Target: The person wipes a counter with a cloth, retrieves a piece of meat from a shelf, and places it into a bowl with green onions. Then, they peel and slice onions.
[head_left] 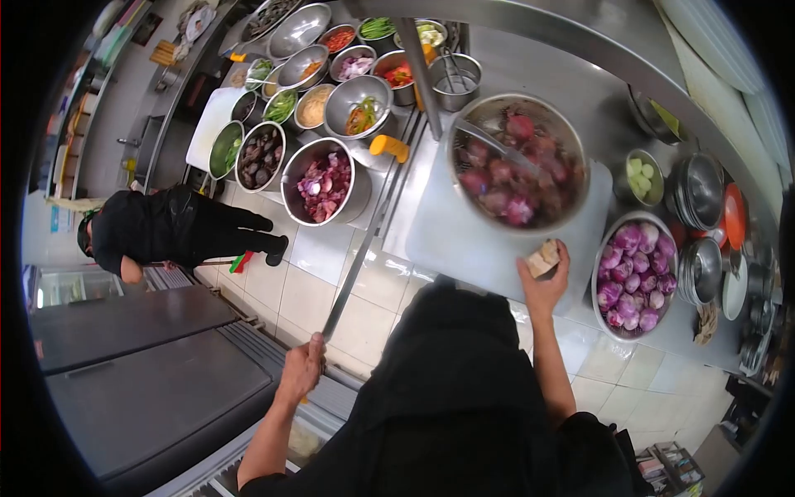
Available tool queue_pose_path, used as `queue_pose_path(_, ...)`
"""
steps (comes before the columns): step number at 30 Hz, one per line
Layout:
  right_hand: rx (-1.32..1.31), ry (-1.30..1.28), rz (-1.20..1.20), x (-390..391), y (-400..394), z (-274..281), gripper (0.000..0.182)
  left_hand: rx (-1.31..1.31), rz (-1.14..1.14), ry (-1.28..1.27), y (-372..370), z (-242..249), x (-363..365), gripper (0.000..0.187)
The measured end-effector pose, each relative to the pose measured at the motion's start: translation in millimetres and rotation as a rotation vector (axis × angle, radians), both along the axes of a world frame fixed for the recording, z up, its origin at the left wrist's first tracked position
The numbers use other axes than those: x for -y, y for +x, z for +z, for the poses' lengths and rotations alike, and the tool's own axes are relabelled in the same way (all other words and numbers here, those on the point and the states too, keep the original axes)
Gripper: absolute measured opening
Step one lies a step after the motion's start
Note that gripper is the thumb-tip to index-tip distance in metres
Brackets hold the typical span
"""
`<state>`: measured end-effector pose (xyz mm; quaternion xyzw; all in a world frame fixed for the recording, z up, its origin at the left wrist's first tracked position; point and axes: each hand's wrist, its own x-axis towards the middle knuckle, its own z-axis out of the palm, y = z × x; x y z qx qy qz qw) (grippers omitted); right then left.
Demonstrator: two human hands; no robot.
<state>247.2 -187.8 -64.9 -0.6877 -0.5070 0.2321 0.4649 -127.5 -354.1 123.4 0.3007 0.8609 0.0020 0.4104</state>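
Observation:
My right hand [546, 286] holds a small pale tan block [543, 259] between thumb and fingers, over the near edge of a white cutting board [431, 228]. Just beyond it, a large steel bowl [580, 186] of dark red onions [519, 211] stands on the board, with a long metal utensil [489, 141] leaning in; its contents look blurred. My left hand [302, 371] is closed at the lower end of a long narrow metal strip [349, 277], which runs up toward the counter. What its fingers wrap around is partly hidden.
A colander [595, 286] of purple onions stands right, near stacked bowls [700, 195]. Left hold a pot [358, 195] of cut onions and several vegetable bowls. A metal post [424, 79] rises beyond. Another person [166, 224] in black stands far left, near grey cabinets [157, 389].

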Motion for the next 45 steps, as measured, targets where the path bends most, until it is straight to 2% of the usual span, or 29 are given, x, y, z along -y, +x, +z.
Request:
queue_pose_path(5,-0.073,0.03,-0.016,0,-2,2,0.075,-0.081,-0.109,-0.049,-38,-12,-14,0.08)
queue_pose_path(8,-0.168,0.042,-0.043,4,-7,8,0.074,0.043,-0.032,-0.075,-42,-2,-37,0.079)
queue_pose_path(12,-0.164,0.086,-0.083,13,-19,34,0.073,0.176,-0.01,-0.117,-46,10,-74,0.068)
queue_pose_path(14,-0.163,0.103,-0.104,17,-23,48,0.073,0.26,-0.052,-0.12,-47,14,-100,0.052)
queue_pose_path(18,-0.177,0.13,-0.118,19,-28,66,0.073,0.483,-0.1,-0.049,-59,-2,-153,0.033)
queue_pose_path(24,-0.119,0.144,-0.061,20,-17,89,0.073,0.526,-0.126,0.161,-41,-22,-206,0.031)
queue_pose_path(25,-0.094,0.152,-0.052,21,-12,93,0.073,0.398,-0.147,0.292,-33,-19,-206,0.033)
queue_pose_path(26,-0.069,0.157,-0.041,22,-8,97,0.073,0.153,-0.359,0.423,-27,-11,-206,0.036)
queue_pose_path(28,-0.024,0.138,-0.002,22,-1,117,0.071,-0.411,-0.718,0.886,10,3,-198,0.034)
queue_pose_path(29,0.018,0.137,0.029,22,3,124,0.07,-0.264,-0.661,0.965,38,12,-194,0.032)
queue_pose_path(30,0.06,0.138,0.065,20,6,133,0.069,0.069,-0.527,0.874,60,9,-193,0.032)
queue_pose_path(31,0.067,0.114,0.111,18,5,146,0.066,0.31,-0.527,0.813,75,-11,-191,0.038)
queue_pose_path(33,0.147,0.161,0.232,11,8,158,0.067,0.749,-0.466,0.65,146,2,-185,0.039)
queue_pose_path(35,0.238,0.176,0.332,6,15,165,0.071,0.841,-0.484,0.627,190,-21,-190,0.052)
queue_pose_path(36,0.25,0.156,0.357,4,18,167,0.069,0.764,-0.529,0.633,211,-17,-195,0.053)
queue_pose_path(39,0.279,0.083,0.419,0,34,171,0.065,0.92,-0.461,0.631,250,-26,-205,0.043)
queue_pose_path(42,0.299,0.022,0.448,-3,62,167,0.073,0.941,-0.449,0.554,278,-30,-212,0.033)
queue_pose_path(45,0.28,0.153,0.47,-6,131,186,0.079,0.985,-0.365,0.48,300,-40,-215,0.026)
